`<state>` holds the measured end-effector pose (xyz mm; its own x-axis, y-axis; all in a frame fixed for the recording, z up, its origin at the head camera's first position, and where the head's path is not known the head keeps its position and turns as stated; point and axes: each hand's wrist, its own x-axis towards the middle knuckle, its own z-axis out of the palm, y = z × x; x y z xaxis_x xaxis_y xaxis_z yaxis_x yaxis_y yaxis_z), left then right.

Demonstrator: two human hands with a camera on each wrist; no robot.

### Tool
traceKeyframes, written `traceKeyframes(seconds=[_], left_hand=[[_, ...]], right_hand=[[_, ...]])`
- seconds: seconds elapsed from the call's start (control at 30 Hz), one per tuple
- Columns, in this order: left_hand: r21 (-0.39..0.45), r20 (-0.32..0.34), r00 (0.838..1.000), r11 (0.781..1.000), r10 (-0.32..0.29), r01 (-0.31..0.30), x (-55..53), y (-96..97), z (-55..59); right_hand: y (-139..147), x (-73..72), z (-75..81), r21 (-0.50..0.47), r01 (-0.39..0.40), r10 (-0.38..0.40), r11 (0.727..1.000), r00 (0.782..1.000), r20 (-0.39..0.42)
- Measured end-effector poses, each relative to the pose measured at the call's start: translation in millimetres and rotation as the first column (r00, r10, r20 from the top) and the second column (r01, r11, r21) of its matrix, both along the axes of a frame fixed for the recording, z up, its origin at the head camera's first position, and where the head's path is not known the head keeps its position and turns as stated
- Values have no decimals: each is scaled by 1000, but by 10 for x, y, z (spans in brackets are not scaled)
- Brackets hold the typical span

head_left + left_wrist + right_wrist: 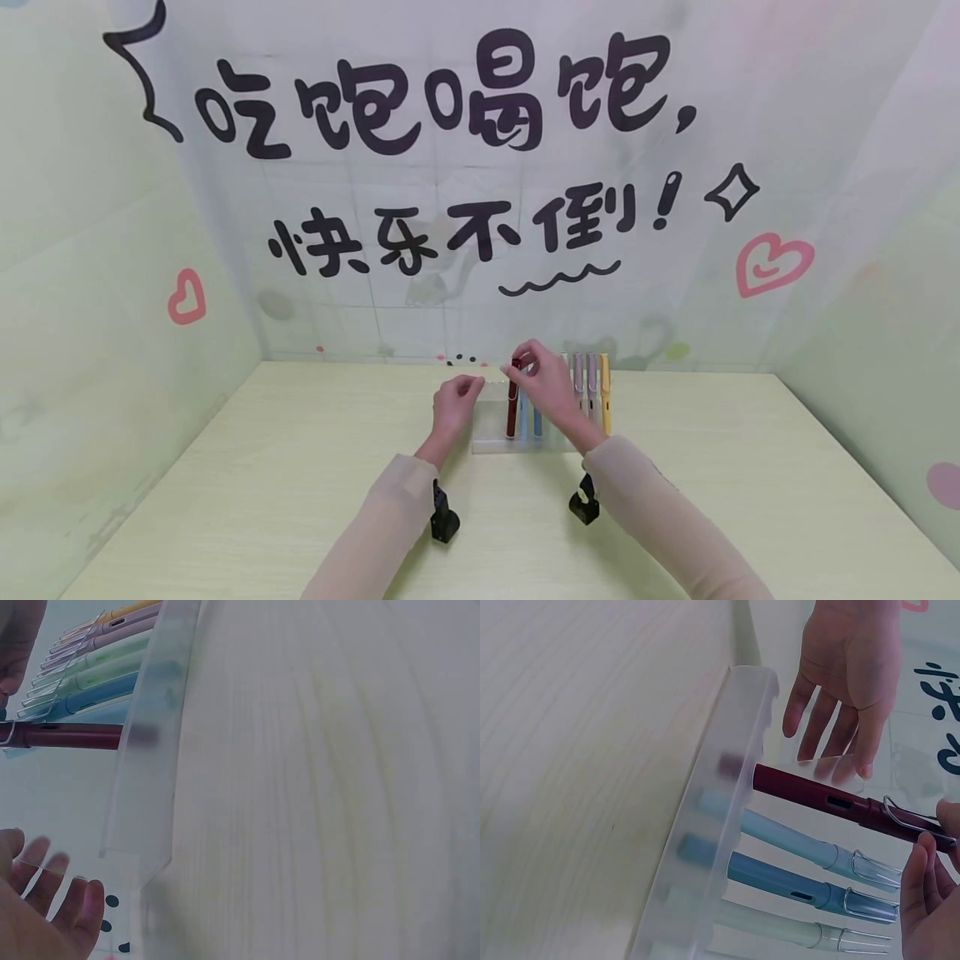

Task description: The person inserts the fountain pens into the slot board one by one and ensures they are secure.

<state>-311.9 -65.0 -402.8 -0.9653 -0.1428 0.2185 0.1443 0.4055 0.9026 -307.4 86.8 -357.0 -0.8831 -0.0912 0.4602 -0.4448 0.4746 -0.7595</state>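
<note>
A dark red fountain pen [806, 787] stands upright with its lower end in the ledge of a frosted, clear plastic pen stand [731, 735]. My right hand [551, 387] pinches this pen near the top of its cap, by the metal clip. At the stand's left side, my left hand [453, 406] holds the edge of the clear back panel between thumb and fingers; some fingertips show through the plastic. Right of the red pen, a light blue pen [787, 834] and a darker blue pen [776, 879] stand in the same row.
Farther right in the stand are pale green pens [112, 671], purple pens [592, 375] and a yellow pen [606, 392]. The stand is on a pale wood-grain table [300, 467]. A printed cloth [420, 183] hangs behind and at both sides. Black wrist cameras [444, 521] hang below the sleeves.
</note>
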Motion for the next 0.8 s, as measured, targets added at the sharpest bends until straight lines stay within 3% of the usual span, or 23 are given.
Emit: traceKeyframes(seconds=[0.3, 0.5, 0.8], left_hand=[[-16, -15, 1000, 1000, 2, -3, -3, 0, -11], [-7, -5, 1000, 1000, 6, -6, 0, 1, 0], [-13, -19, 1000, 1000, -3, 3, 1, -7, -11]], right_hand=[[1, -4, -17, 35, -23, 22, 999, 999, 30], [54, -28, -30, 170, -75, 80, 983, 997, -18], [120, -87, -72, 329, -53, 91, 943, 991, -102]])
